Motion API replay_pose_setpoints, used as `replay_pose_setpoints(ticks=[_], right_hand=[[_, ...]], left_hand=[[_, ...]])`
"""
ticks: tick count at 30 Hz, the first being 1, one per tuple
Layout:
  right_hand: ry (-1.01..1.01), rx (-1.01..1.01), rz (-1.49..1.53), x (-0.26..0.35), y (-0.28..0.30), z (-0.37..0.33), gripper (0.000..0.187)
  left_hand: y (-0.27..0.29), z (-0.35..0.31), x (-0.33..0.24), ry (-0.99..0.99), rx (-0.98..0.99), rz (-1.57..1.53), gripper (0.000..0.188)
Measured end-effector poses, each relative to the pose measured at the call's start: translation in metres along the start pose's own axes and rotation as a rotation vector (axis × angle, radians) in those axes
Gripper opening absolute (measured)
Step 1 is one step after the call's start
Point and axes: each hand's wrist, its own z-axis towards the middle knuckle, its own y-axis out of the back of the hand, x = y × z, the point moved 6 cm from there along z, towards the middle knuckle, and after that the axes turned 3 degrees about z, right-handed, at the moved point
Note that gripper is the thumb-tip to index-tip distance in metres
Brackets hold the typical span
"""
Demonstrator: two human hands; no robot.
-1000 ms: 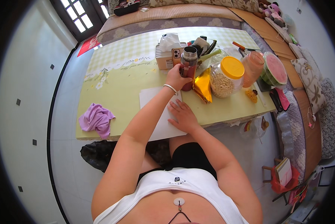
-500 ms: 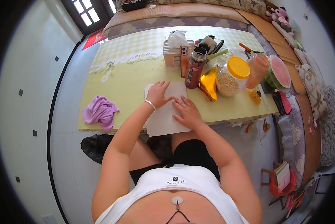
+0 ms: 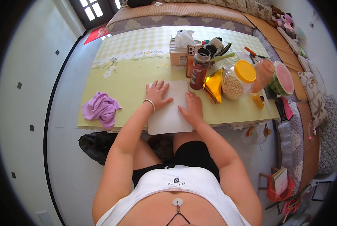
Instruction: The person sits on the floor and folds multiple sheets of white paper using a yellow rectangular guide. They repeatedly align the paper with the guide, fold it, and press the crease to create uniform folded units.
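Note:
A sheet of white paper [image 3: 167, 119] lies at the table's near edge, its lower end sticking out a little past it. My left hand [image 3: 158, 95] rests flat on the upper left of the sheet, fingers spread, a pale bangle on the wrist. At the sheet's right edge lies my right hand [image 3: 193, 108], fingers stretched forward and thumb over the paper. Neither hand grips anything. To the left is a crumpled purple cloth [image 3: 100, 109]. Beyond my right hand stand a dark red bottle [image 3: 199, 71] without a lid and a folded gold foil piece [image 3: 213, 86].
A jar of oats [image 3: 233, 84] with a yellow lid, a pinkish jar [image 3: 263, 74] and a cut watermelon [image 3: 282, 79] crowd the table's right side. Behind the bottle, a phone [image 3: 191, 60] leans on a tissue box [image 3: 178, 56]. A black plastic bag [image 3: 95, 147] hangs below the near edge.
My hands have moved apart: the left slightly leftward on the sheet, the right out to the sheet's right edge. The paper stays in about the same place.

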Motion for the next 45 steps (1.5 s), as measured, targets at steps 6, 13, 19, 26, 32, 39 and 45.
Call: replay_pose_setpoints(ticks=[6,13,19,26,32,39,45], right_hand=[[0.019,0.079,-0.057,0.009,0.001,0.001,0.072],[0.122,-0.082,0.084,0.015,0.019,-0.007,0.073],[0.321,0.284,-0.069,0.018,0.03,-0.036,0.07],[0.474,0.482,-0.093,0.024,0.052,-0.067,0.07],[0.488,0.378,0.047,0.022,0.057,-0.077,0.045],[0.23,0.245,0.417,0.006,0.053,-0.063,0.019],[0.078,0.035,0.511,0.012,0.046,-0.032,0.017]], left_hand=[[-0.002,-0.004,0.011,0.026,0.021,0.002,0.081],[-0.002,-0.003,-0.001,-0.028,0.019,0.03,0.081],[0.034,-0.037,-0.005,-0.262,-0.344,-0.135,0.07],[0.036,-0.131,-0.006,-0.532,-0.148,-0.223,0.07],[0.02,-0.159,-0.012,-0.409,-0.071,-0.175,0.074],[0.025,-0.147,0.013,-0.363,-0.172,-0.611,0.036],[-0.004,-0.125,0.047,0.278,-0.161,-1.086,0.015]])
